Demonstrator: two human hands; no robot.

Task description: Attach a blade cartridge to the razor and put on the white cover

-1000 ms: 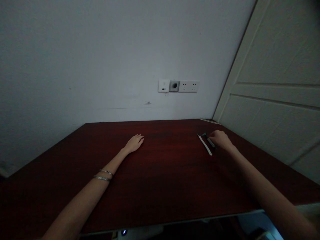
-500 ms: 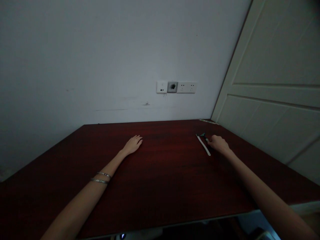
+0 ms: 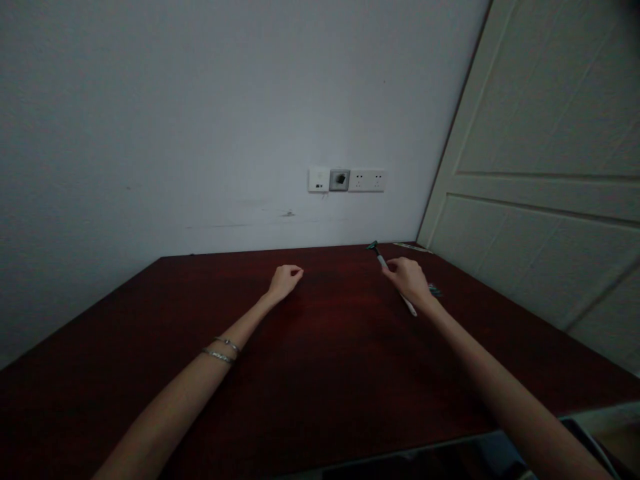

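My right hand point(image 3: 407, 277) is closed round the handle of a razor point(image 3: 381, 260). Its dark green head points up and left, raised over the back part of the tabletop. Below that hand, the pale end of a slim white stick point(image 3: 410, 307) shows on the table; my hand covers the rest. Just right of the wrist lies a small greenish thing point(image 3: 435, 291), too blurred to name. My left hand point(image 3: 286, 280) is over the middle of the table, thumb and fingers curled together with nothing seen in them. Two silver bangles point(image 3: 220, 357) circle the left forearm.
The dark red wooden table point(image 3: 320, 373) meets a pale wall with a row of sockets point(image 3: 357, 181). A white panelled door point(image 3: 530, 153) stands along the right side. A thin light strip point(image 3: 413, 247) lies at the back right corner.
My right hand has lifted the razor and moved it left and toward the wall, across the white stick. My left hand has shifted right, and its spread fingers have curled shut.
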